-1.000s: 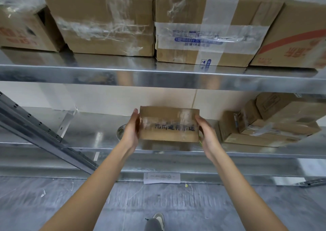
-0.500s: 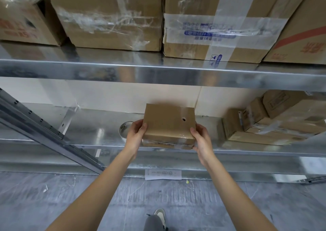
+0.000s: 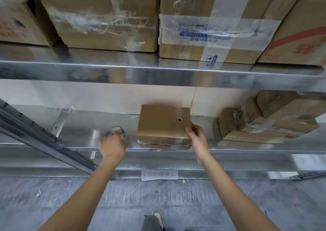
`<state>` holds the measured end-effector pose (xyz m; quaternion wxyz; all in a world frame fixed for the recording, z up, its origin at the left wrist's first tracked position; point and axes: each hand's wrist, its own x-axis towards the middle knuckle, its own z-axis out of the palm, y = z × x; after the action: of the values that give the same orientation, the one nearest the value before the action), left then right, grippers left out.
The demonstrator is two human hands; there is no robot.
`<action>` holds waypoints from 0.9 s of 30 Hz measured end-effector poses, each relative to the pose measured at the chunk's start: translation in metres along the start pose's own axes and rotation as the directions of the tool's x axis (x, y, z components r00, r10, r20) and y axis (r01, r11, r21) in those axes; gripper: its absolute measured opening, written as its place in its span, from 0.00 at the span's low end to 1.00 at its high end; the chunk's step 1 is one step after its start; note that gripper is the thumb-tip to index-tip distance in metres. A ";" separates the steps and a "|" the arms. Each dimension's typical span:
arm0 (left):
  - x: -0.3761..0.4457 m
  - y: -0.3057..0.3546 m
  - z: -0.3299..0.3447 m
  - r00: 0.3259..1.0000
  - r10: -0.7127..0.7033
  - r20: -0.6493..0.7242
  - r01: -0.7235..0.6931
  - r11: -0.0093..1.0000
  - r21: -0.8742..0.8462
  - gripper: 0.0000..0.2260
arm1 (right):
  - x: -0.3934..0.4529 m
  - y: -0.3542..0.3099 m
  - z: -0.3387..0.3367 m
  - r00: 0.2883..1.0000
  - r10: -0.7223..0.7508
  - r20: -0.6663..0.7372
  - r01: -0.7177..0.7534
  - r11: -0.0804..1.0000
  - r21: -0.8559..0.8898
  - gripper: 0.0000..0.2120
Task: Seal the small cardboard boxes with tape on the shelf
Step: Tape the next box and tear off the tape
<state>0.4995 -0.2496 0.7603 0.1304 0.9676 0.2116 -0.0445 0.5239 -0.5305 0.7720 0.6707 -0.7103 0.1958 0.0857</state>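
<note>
A small brown cardboard box (image 3: 163, 123) with a small hole in its top sits on the lower metal shelf (image 3: 84, 135), near the front edge. My right hand (image 3: 196, 139) holds the box's near right corner, thumb on top. My left hand (image 3: 111, 147) is to the left of the box, its fingers curled over a clear roll of tape (image 3: 115, 131) lying on the shelf. Clear tape shows along the box's front face.
A pile of small cardboard boxes (image 3: 264, 119) lies on the same shelf at the right. Large taped cartons (image 3: 211, 24) fill the upper shelf. A diagonal metal brace (image 3: 44, 137) crosses at the left. The grey floor and my shoe (image 3: 157, 215) are below.
The box was turned over and set down on the shelf. My left hand let go of it and moved left onto the tape roll. My right hand stays on the box.
</note>
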 end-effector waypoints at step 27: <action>-0.083 0.137 -0.068 0.845 0.340 0.413 0.316 0.305 -0.898 0.12 | -0.039 -0.084 0.003 0.908 -0.338 0.247 0.380 0.913 -0.147 0.04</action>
<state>0.4840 -0.3848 0.8691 0.7284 0.6462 0.1428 -0.1772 0.5222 -0.5190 0.8640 0.6205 -0.7819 -0.0220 0.0553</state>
